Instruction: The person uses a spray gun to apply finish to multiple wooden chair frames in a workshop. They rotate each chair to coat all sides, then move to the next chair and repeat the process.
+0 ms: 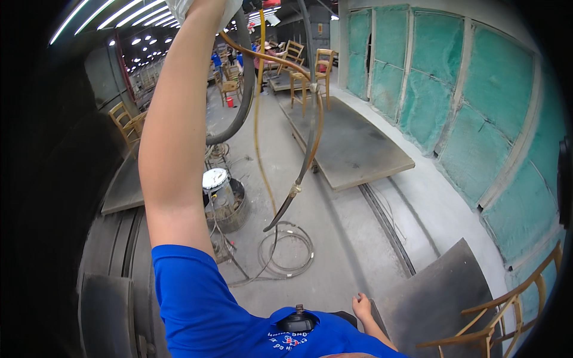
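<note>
The amber and black hanging hoses (310,137) dangle at frame centre, left hand (197,9) raised among them, grip hidden, right hand (362,305) loosely open, empty, lower centre; a tug might swing their metal fitting into wooden chairs (310,74)

The left arm (173,131) reaches to the top of the frame among hanging hoses (298,173); the right hand (361,305) rests low centre beside a dark board (430,298).

Matt rubber hose (242,101), bare wooden chair (507,310), dusty rough concrete floor (334,238)
</note>
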`<state>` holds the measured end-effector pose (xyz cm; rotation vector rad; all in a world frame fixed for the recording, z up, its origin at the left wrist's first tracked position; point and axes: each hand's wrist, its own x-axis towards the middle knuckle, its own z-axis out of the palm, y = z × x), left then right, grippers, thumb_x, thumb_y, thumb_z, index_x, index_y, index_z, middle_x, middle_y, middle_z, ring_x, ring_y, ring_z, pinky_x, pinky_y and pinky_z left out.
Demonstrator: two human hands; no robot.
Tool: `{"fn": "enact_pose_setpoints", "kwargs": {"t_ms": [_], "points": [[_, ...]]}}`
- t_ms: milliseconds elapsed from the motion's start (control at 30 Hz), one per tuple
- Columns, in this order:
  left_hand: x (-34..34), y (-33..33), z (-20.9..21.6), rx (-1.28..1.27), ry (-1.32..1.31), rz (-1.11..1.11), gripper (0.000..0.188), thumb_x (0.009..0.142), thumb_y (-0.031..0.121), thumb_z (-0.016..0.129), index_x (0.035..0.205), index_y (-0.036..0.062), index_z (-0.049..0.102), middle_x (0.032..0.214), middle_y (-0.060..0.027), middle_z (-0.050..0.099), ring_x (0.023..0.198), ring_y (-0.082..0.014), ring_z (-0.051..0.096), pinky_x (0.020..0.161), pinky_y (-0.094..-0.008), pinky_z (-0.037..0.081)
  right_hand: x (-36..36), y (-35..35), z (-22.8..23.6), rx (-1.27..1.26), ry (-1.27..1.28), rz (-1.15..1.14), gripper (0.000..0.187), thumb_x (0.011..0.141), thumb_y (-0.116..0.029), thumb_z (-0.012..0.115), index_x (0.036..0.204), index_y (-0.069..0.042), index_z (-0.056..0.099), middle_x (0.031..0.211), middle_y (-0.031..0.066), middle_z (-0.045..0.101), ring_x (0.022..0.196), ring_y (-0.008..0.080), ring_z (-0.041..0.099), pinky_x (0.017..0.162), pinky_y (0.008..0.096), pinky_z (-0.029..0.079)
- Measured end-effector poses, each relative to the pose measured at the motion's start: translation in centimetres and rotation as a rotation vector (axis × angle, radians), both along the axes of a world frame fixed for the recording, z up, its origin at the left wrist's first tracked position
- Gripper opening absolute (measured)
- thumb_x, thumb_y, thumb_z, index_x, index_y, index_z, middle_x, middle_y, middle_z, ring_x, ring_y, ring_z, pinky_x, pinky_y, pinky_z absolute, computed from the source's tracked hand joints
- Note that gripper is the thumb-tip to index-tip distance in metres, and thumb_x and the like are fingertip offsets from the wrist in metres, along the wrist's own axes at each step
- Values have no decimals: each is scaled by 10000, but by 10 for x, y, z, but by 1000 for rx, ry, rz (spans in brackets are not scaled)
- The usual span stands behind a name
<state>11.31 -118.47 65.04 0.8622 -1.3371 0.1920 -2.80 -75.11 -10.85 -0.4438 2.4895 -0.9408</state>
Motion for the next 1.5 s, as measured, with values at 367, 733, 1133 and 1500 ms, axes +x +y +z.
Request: {"fn": "enact_pose_setpoints", "kwargs": {"t_ms": [367, 733, 1133, 1500], "points": [[-26, -42, 11, -132, -9, 83, 373, 988, 385, 567, 1007, 36, 697, 969, -196, 721, 920, -338, 702, 824, -434, 551, 4, 15, -29, 267, -212, 19, 529, 938, -330, 612, 1354, -3, 605, 1262, 261, 672, 1222, 395, 630, 1055, 448, 487], [-44, -40, -9, -235, -27, 62, 476, 1010, 426, 498, 1001, 14, 737, 1007, -252, 733, 1004, -418, 700, 893, -483, 542, -41, 35, -35, 341, -148, 62, 504, 929, -317, 608, 1315, 7, 635, 1280, 275, 658, 1242, 400, 617, 1068, 452, 479], [-67, -12, -68, 79, 397, -837, 238, 959, 242, 671, 1115, 61, 670, 676, 11, 609, 534, -98, 522, 491, -307, 421, -1, 38, -46, 384, -299, -45, 429, 902, -282, 612, 1214, -5, 709, 1219, 255, 696, 1173, 387, 662, 1034, 434, 502], [-38, -12, -116, -75, 409, -1020, 600, 930, 222, 764, 1435, 25, 505, 1107, -74, 678, 895, -107, 622, 798, -230, 510, 1, 106, -121, 322, -426, -13, 415, 885, -281, 638, 1082, 75, 721, 1037, 260, 739, 996, 368, 725, 878, 450, 551]]}}
